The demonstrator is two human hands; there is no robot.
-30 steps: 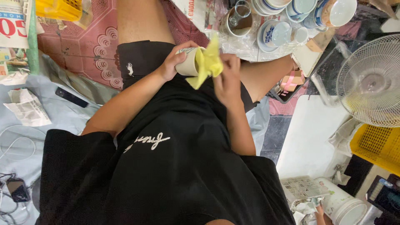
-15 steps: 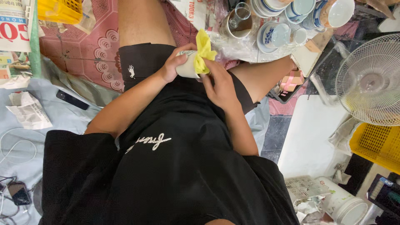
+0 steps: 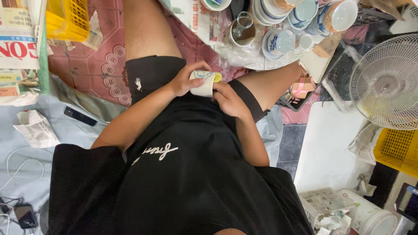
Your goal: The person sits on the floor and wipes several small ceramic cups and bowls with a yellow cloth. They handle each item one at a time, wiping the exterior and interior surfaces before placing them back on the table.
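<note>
A small white cup (image 3: 202, 83) with a faint blue pattern is held on its side over the lap of a seated person, seen from above by the head camera. The cup is gripped around its wall by the left hand (image 3: 188, 80), whose fingers are curled over the top of it. The right hand (image 3: 229, 99) is pressed against the cup's open mouth, where a yellow cloth (image 3: 216, 78) is pushed inside so that only a small edge of it is seen. Both hands are thus brought together on the cup, each closed on it; how far the right fingers reach in cannot be told.

The hands are framed by black shorts (image 3: 152, 74) and a black shirt (image 3: 183, 174) bearing pale stitched lettering. Just beyond the knees, stacked blue-and-white bowls (image 3: 278, 41) and cups are set out on clear plastic sheeting (image 3: 244, 56), with a glass (image 3: 244, 25) standing in one bowl. A white electric fan (image 3: 385, 82) is placed at the right edge, with a yellow plastic basket (image 3: 398, 148) below it. A second yellow basket (image 3: 67, 19) is seen at the upper left, beside folded newspapers (image 3: 19, 52). A dark remote control (image 3: 80, 116) and crumpled paper (image 3: 37, 129) are laid on a pale blue sheet (image 3: 26, 174) at the left. The floor is covered by a red patterned mat (image 3: 93, 72).
</note>
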